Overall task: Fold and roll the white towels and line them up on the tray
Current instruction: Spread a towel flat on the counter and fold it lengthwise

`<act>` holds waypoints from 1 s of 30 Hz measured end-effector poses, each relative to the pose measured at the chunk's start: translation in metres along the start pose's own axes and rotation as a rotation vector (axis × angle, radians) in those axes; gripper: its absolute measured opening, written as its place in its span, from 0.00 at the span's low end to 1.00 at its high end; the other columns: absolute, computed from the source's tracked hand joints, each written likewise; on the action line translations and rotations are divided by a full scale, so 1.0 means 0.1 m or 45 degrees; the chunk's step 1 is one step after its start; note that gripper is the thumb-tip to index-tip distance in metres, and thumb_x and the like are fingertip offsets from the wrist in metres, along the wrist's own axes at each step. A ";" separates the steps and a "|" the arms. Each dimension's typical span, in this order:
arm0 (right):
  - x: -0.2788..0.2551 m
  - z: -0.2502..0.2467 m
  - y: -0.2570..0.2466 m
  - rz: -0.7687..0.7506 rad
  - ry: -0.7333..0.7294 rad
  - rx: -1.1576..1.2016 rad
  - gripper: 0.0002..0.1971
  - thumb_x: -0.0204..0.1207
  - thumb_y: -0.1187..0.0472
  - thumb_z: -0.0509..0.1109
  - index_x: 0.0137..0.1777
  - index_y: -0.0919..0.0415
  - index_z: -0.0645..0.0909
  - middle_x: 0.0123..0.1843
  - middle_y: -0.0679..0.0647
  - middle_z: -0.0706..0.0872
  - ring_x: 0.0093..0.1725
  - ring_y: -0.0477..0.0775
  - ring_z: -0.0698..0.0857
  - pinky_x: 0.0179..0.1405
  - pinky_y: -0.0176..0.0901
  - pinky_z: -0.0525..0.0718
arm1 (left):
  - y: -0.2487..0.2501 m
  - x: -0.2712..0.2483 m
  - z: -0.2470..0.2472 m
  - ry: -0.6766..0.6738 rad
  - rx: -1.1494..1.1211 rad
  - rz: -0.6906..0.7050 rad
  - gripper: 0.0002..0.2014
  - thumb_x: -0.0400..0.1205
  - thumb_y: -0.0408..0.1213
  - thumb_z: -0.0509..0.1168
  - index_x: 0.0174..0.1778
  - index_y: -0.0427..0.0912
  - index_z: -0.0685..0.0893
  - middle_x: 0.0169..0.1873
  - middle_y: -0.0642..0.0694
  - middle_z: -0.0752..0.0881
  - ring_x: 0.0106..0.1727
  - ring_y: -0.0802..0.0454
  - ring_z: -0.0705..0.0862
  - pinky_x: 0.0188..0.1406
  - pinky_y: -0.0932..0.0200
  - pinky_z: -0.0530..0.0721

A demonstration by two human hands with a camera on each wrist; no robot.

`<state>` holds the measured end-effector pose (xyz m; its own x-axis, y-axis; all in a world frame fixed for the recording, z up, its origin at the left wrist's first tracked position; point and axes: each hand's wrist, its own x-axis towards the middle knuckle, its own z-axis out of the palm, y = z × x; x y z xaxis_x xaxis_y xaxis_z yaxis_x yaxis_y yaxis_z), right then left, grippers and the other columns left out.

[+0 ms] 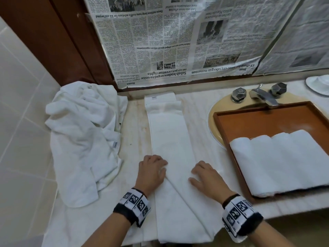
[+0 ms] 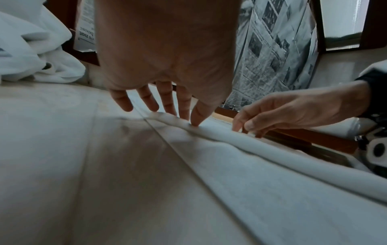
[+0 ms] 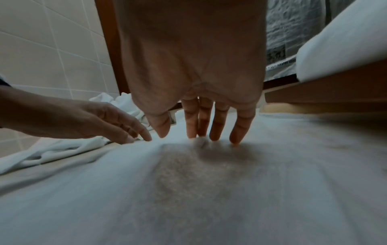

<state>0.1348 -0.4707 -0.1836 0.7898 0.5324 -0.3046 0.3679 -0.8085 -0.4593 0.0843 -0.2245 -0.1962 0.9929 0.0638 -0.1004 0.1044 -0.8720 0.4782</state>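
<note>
A long white towel (image 1: 169, 136) lies folded into a narrow strip on the counter, running from the back wall to the front edge. Near its front end a diagonal crease crosses it. My left hand (image 1: 153, 168) rests on the strip's left edge, fingers straight, tips touching the fold (image 2: 167, 112). On the right side of the strip my right hand (image 1: 204, 175) presses down with flat, straight fingers (image 3: 201, 132). Neither hand grips the cloth. The brown tray (image 1: 220, 125) stands to the right, holding several rolled white towels (image 1: 284, 161) side by side at its front.
A heap of loose white towels (image 1: 83, 132) fills the counter's left end by the tiled wall. The tray sits over a beige basin (image 1: 215, 111) with a metal tap (image 1: 263, 97) behind it. Newspaper (image 1: 178, 41) covers the back wall. A white dish (image 1: 318, 84) sits far right.
</note>
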 end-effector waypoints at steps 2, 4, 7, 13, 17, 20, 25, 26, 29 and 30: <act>-0.05 0.03 -0.04 0.026 -0.032 0.008 0.14 0.82 0.49 0.68 0.62 0.56 0.80 0.61 0.47 0.75 0.61 0.51 0.77 0.60 0.45 0.76 | 0.01 0.02 -0.03 -0.027 0.039 0.022 0.11 0.83 0.43 0.65 0.60 0.53 0.88 0.60 0.54 0.83 0.64 0.46 0.75 0.57 0.50 0.72; -0.07 0.03 -0.11 0.058 -0.029 -0.009 0.09 0.82 0.52 0.67 0.56 0.55 0.80 0.56 0.47 0.75 0.60 0.51 0.77 0.57 0.44 0.76 | 0.01 0.02 -0.04 -0.083 0.049 0.051 0.10 0.85 0.40 0.64 0.58 0.51 0.87 0.58 0.53 0.83 0.61 0.46 0.76 0.54 0.51 0.73; -0.13 -0.02 -0.26 0.110 -0.018 -0.016 0.06 0.83 0.54 0.64 0.50 0.55 0.77 0.50 0.47 0.78 0.51 0.51 0.78 0.48 0.46 0.78 | -0.01 -0.05 -0.04 -0.093 -0.011 0.099 0.07 0.86 0.36 0.62 0.56 0.47 0.85 0.54 0.50 0.82 0.57 0.44 0.76 0.51 0.49 0.76; -0.39 -0.18 -0.63 0.134 -0.023 0.080 0.06 0.83 0.51 0.64 0.50 0.53 0.76 0.44 0.51 0.85 0.42 0.55 0.83 0.40 0.50 0.81 | -0.14 -0.24 -0.10 0.021 -0.265 0.156 0.07 0.85 0.29 0.62 0.51 0.44 0.83 0.46 0.53 0.80 0.48 0.50 0.78 0.48 0.57 0.74; -0.51 -0.12 -0.99 0.061 -0.092 0.144 0.07 0.83 0.53 0.65 0.51 0.56 0.78 0.46 0.53 0.85 0.44 0.56 0.84 0.44 0.49 0.83 | -0.25 -0.34 -0.13 0.045 -0.285 0.167 0.07 0.82 0.26 0.65 0.49 0.41 0.85 0.50 0.51 0.80 0.51 0.51 0.81 0.53 0.58 0.77; -0.56 0.08 -1.23 0.069 -0.205 0.102 0.10 0.85 0.55 0.63 0.56 0.62 0.79 0.53 0.59 0.84 0.51 0.61 0.84 0.51 0.51 0.83 | -0.35 -0.37 -0.09 0.012 -0.281 0.109 0.07 0.82 0.27 0.66 0.49 0.42 0.86 0.51 0.51 0.81 0.54 0.50 0.82 0.57 0.55 0.80; -0.62 0.41 -1.39 0.112 -0.340 0.000 0.12 0.85 0.57 0.62 0.60 0.65 0.78 0.60 0.63 0.81 0.53 0.62 0.81 0.52 0.50 0.79 | -0.44 -0.43 0.01 -0.010 -0.242 0.105 0.09 0.83 0.31 0.67 0.56 0.44 0.89 0.55 0.47 0.83 0.56 0.47 0.81 0.58 0.59 0.73; -0.63 0.44 -1.38 0.123 -0.366 0.026 0.13 0.85 0.56 0.62 0.60 0.65 0.78 0.60 0.63 0.81 0.51 0.60 0.81 0.52 0.49 0.79 | -0.43 -0.44 0.02 -0.014 -0.251 0.094 0.09 0.83 0.33 0.66 0.57 0.44 0.89 0.55 0.47 0.83 0.56 0.46 0.80 0.58 0.59 0.72; -0.62 0.42 -1.31 0.117 -0.418 0.165 0.13 0.84 0.54 0.64 0.59 0.62 0.82 0.58 0.60 0.85 0.53 0.60 0.84 0.55 0.47 0.82 | -0.43 -0.49 0.05 -0.012 -0.264 0.054 0.18 0.81 0.50 0.59 0.57 0.47 0.88 0.55 0.48 0.83 0.56 0.46 0.79 0.60 0.54 0.76; -0.61 0.39 -1.29 0.102 -0.423 0.204 0.12 0.84 0.55 0.65 0.60 0.61 0.83 0.58 0.59 0.86 0.54 0.59 0.85 0.56 0.45 0.82 | -0.42 -0.51 0.06 -0.014 -0.250 0.048 0.21 0.80 0.54 0.57 0.58 0.47 0.87 0.55 0.49 0.83 0.56 0.46 0.79 0.60 0.54 0.75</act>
<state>0.0205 -0.3892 -0.1388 0.6012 0.5425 -0.5867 0.2093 -0.8155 -0.5395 0.0289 -0.1936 -0.2167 0.9958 0.0263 -0.0881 0.0769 -0.7624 0.6425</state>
